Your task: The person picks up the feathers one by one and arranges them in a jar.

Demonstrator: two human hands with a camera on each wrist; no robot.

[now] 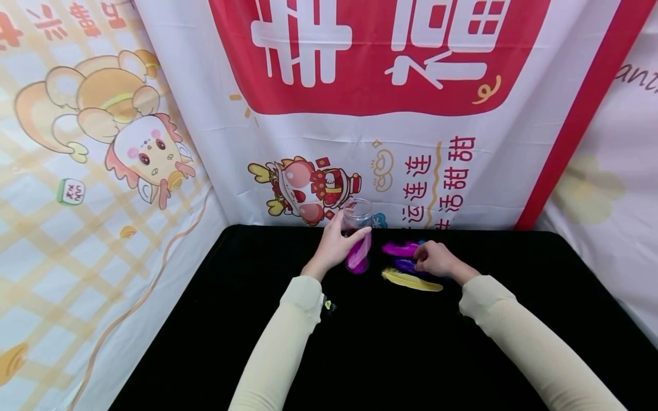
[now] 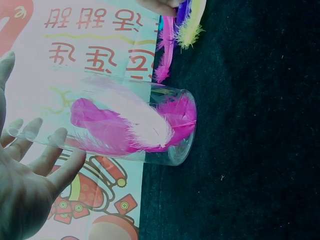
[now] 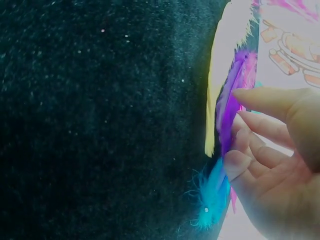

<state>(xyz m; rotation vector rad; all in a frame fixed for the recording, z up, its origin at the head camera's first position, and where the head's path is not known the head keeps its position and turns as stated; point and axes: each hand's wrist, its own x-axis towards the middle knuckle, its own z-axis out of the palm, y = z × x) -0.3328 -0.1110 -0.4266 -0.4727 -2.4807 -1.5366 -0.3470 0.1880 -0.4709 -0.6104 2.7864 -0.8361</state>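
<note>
A clear plastic or glass cup (image 1: 358,211) stands upright on the black cloth, held around its side by my left hand (image 1: 334,242). Inside lie magenta feathers (image 2: 102,122) and a pale feather (image 2: 145,120) that looks washed out by light. My right hand (image 1: 436,260) is over a small group of feathers to the cup's right, its thumb and index fingertip apart beside a purple feather (image 3: 229,117). Next to that one are a magenta feather (image 1: 398,249), a yellow feather (image 1: 411,280) and a blue feather (image 3: 212,195). The right fingers partly hide the magenta one.
A black-covered table (image 1: 401,354) spreads toward me. Right behind the cup and feathers hangs a white and red printed cloth (image 1: 380,108), and a yellow checked cloth (image 1: 103,228) hangs along the left side. A small dark item (image 1: 328,306) shows by the left cuff.
</note>
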